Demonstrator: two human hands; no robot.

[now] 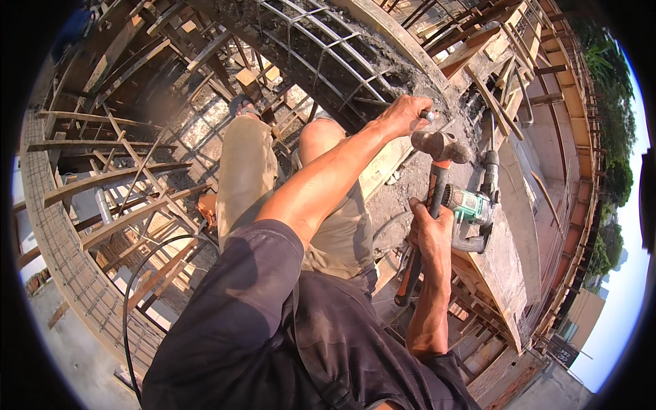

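The left hand (403,115) pinches a chisel (428,116) against the concrete beam (437,89); the right hand (430,229) grips the hammer (437,154) raised just beside it. A glancing blow could crush those fingers.

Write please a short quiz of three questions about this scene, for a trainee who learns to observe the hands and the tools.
1. True or false: the right hand holds a hammer by its orange and black handle.
2. What does the left hand grip against the broken concrete? A) a saw B) a thin metal chisel C) a paint brush
3. Fill in: the green power tool lies on the concrete ledge, just to the ____ of the hammer handle.

Key:
1. True
2. B
3. right
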